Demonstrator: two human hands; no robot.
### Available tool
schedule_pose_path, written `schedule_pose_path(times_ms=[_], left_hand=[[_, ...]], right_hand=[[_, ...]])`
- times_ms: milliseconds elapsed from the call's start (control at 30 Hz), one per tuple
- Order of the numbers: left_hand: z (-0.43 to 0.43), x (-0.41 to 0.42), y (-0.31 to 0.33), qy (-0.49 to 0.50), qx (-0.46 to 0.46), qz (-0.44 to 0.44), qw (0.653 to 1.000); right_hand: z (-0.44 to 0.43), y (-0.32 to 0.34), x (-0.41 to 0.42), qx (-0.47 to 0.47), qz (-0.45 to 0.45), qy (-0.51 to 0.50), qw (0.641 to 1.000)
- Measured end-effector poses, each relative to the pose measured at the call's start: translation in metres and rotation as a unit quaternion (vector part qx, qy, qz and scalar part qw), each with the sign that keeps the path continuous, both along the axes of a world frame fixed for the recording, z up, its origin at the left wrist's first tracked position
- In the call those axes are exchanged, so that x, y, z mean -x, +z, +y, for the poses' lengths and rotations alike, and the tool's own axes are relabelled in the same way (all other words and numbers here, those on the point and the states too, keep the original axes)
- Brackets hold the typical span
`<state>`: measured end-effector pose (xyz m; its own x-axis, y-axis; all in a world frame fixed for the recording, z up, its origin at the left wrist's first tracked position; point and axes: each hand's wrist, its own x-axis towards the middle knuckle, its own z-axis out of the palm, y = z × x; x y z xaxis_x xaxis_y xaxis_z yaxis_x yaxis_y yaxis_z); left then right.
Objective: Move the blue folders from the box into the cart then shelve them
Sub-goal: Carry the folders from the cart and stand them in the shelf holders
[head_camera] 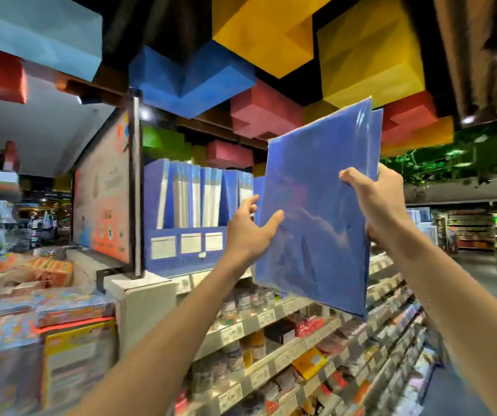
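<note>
I see my left hand (248,235) and right hand (384,205), fingers (251,202) gripping opposite edges of the glossy, film-wrapped blue folders (316,229).

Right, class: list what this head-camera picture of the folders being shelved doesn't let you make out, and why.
All in the head view:
- Held blue folders: count unclear; the front one covers those behind.
- Fingers of the right hand and left hand: mostly hidden behind the folders.
- The box and cart: outside the frame.
- Shelf price labels: print too small and blurred.
</note>
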<state>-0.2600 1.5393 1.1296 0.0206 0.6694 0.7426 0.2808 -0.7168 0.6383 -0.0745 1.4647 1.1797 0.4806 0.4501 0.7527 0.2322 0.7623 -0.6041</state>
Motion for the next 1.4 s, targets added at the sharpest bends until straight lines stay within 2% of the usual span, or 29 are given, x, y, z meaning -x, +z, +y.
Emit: schedule_pose_path(times_ms=[100, 200, 333, 467, 567, 700, 833, 933, 1100, 1233, 1400], left_hand=[[0.03, -0.056, 0.007, -0.071, 0.007, 0.005, 0.997], [0.058, -0.099, 0.008, -0.139, 0.029, 0.02, 0.99], [0.094, -0.152, 0.006, -0.21, 0.051, 0.001, 0.976], [0.132, -0.185, 0.004, -0.249, 0.068, -0.072, 0.963], [0.157, -0.196, 0.005, -0.308, 0.078, -0.175, 0.932], [0.195, -0.201, 0.01, -0.39, 0.039, -0.224, 0.892], [0.24, -0.212, 0.016, -0.377, -0.03, -0.171, 0.91], [0.268, -0.219, 0.027, -0.387, -0.001, -0.187, 0.903], [0.307, -0.229, 0.03, -0.369, 0.0, -0.165, 0.915], [0.321, -0.241, 0.03, -0.328, 0.002, -0.141, 0.934], [0.34, -0.26, 0.034, -0.219, -0.023, -0.108, 0.969]], right_hand=[[0.046, 0.003, -0.036, -0.003, -0.01, -0.064, 0.998], [0.082, 0.002, -0.058, -0.014, 0.017, -0.072, 0.997], [0.13, -0.002, -0.082, -0.021, 0.058, 0.023, 0.998], [0.164, -0.005, -0.088, 0.002, 0.027, 0.114, 0.993], [0.192, -0.011, -0.087, -0.008, 0.003, 0.163, 0.987], [0.235, -0.014, -0.098, -0.001, -0.023, 0.204, 0.979], [0.284, -0.013, -0.117, 0.005, -0.081, 0.217, 0.973], [0.323, -0.011, -0.132, 0.014, -0.126, 0.234, 0.964], [0.369, -0.011, -0.155, 0.009, -0.192, 0.268, 0.944], [0.4, -0.01, -0.174, -0.004, -0.242, 0.288, 0.926], [0.442, -0.015, -0.201, -0.063, -0.26, 0.332, 0.905]])
